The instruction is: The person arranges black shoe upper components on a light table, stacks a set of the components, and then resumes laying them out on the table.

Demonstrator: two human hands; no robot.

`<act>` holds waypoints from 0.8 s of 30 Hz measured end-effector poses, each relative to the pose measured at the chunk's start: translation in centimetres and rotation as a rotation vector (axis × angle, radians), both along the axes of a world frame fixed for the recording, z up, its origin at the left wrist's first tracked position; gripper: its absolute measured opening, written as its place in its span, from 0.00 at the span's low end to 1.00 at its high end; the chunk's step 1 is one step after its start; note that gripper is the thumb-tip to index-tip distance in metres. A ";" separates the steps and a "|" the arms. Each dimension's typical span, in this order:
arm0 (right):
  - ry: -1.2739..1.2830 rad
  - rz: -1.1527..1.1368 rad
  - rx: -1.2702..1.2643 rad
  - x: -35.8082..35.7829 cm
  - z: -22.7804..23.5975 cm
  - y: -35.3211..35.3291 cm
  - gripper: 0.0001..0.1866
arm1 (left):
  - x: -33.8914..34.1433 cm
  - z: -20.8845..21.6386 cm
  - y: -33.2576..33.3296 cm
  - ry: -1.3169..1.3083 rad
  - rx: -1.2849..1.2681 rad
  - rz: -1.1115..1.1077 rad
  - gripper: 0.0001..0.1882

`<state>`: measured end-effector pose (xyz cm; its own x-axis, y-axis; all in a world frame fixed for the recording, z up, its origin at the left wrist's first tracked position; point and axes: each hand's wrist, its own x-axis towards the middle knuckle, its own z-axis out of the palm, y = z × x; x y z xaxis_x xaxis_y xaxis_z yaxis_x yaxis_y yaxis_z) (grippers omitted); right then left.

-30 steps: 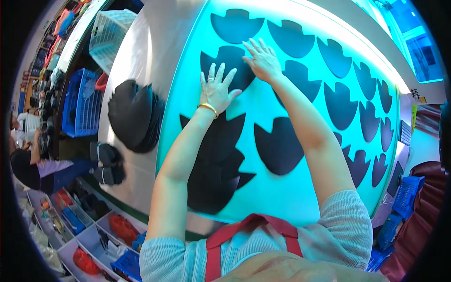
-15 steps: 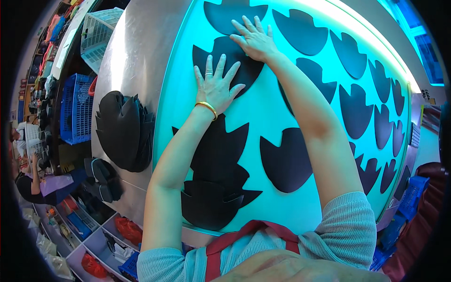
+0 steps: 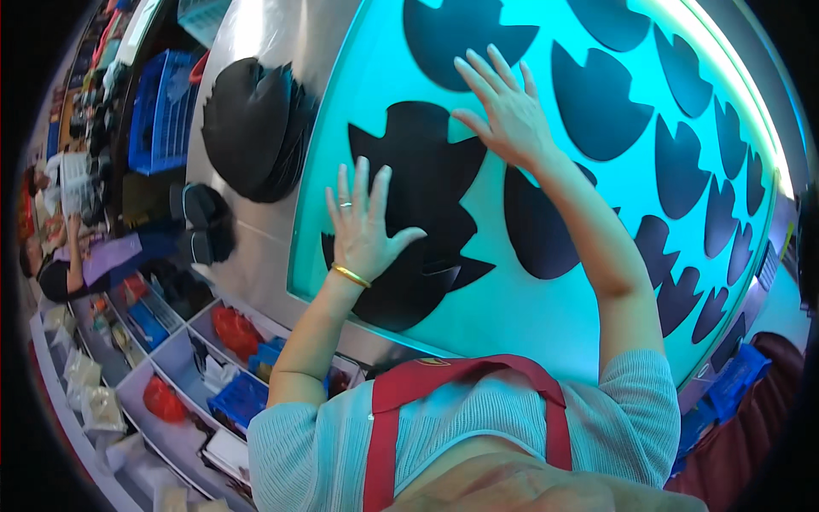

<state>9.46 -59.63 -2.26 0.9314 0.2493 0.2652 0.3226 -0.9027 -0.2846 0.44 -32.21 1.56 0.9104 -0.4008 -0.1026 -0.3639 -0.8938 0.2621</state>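
Flat black cut pieces with notched tops and rounded bottoms lie on a lit, turquoise-looking board (image 3: 503, 320). My left hand (image 3: 365, 226) is open, palm down, fingers spread over the left side of the overlapping pieces (image 3: 418, 171) nearest me. Whether it presses on them or hovers, I cannot tell. Farther out, my right hand (image 3: 510, 111) is also open, its fingertips at the near right edge of a single black piece (image 3: 456, 47). Neither hand grips anything. My right forearm crosses over the board beside another black piece (image 3: 542, 230).
Left of the board, a thick stack of black pieces (image 3: 254, 132) rests on a metal tabletop (image 3: 252, 230). A blue crate (image 3: 162, 115) stands beyond it. Divided bins (image 3: 175, 367) hold red bags at lower left. Another person (image 3: 72, 264) is at far left.
Both hands have come back toward me from the far single piece, the left now over the nearer overlapping pieces. My view has shifted, so the board and stack appear higher.
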 end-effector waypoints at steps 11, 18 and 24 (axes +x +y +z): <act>0.246 0.043 -0.008 -10.6 -1.3 6.9 0.35 | 0.6 -3.5 1.4 -0.053 0.066 -0.134 0.42; 0.072 -0.314 -0.049 -10.6 0.2 -0.6 0.33 | -0.1 -2.5 0.6 -0.192 -0.063 -0.103 0.43; 0.166 -0.545 -0.185 -9.8 -4.3 -8.8 0.31 | -5.0 -1.7 -9.2 -0.055 -0.277 -0.554 0.36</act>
